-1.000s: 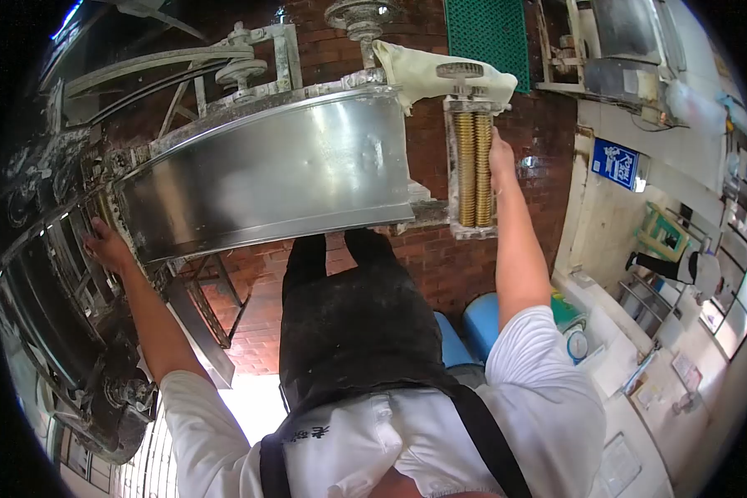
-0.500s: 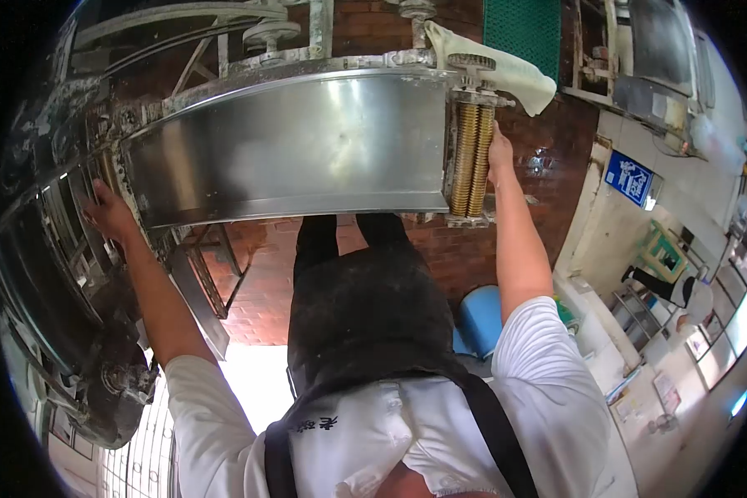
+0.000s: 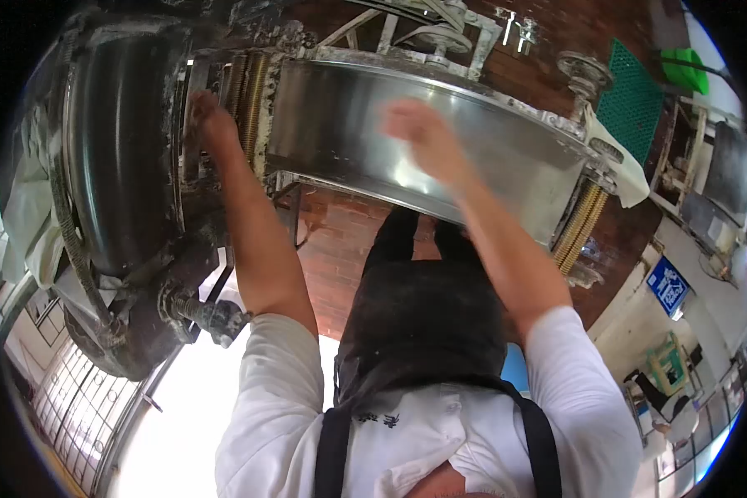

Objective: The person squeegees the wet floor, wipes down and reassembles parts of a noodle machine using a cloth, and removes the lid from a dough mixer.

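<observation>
My left hand (image 3: 212, 124) is at the machine's left end, between the dark drum (image 3: 124, 158) and the left brass grooved rollers (image 3: 252, 104); its fingers are partly hidden in shadow. Blurred by motion, my right hand (image 3: 421, 137) hangs over the long shiny metal tray (image 3: 332, 124). Whether it holds anything cannot be made out. Another pair of brass rollers (image 3: 581, 222) stands at the tray's right end, with a pale cloth (image 3: 627, 170) beside its gear.
A green mat (image 3: 629, 100) lies on the brick floor (image 3: 328, 241) beyond the tray. A knobbed machine part (image 3: 216, 319) juts out at the lower left. Another person (image 3: 676, 415) is far off at the right.
The view has swung left, so the machine appears farther right. My right hand has left the right rollers and moved over the tray. My left hand has moved to beside the left rollers.
</observation>
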### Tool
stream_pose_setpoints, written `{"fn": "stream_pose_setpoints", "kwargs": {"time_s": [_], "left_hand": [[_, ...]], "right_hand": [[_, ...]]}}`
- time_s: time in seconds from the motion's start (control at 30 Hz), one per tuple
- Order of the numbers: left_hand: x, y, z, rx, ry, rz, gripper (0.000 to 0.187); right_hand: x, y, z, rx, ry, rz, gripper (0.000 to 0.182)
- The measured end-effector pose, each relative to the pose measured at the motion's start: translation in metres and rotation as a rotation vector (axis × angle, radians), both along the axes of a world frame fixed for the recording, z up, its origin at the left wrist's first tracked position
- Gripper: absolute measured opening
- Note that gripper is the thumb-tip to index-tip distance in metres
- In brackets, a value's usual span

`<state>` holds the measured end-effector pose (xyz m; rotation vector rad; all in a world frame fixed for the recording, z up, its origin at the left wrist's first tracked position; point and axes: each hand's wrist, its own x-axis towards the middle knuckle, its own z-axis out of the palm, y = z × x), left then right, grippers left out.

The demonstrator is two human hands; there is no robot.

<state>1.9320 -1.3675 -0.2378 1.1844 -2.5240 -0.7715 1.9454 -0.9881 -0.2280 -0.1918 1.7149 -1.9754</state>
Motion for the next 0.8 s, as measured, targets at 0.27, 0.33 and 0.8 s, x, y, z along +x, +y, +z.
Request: {"fn": "stream_pose_setpoints", "kwargs": {"time_s": [0.27, 0.33, 0.8], "left_hand": [[-0.029, 0.013, 0.014, 0.037, -0.437, -0.042, 0.092], [-0.017, 0.037, 0.030, 0.138, -0.486, -0.127, 0.092], [0.054, 0.365, -0.046, 1.143, -0.162, -0.484, 0.069]], "right_hand": [[-0.055, -0.253, -0.045, -0.290, -0.747, -0.315, 0.057], [-0.044, -0.261, -0.102, -0.714, -0.784, -0.397, 0.053], [0.028, 0.103, -0.021, 0.472, -0.167, -0.734, 0.037]]}}
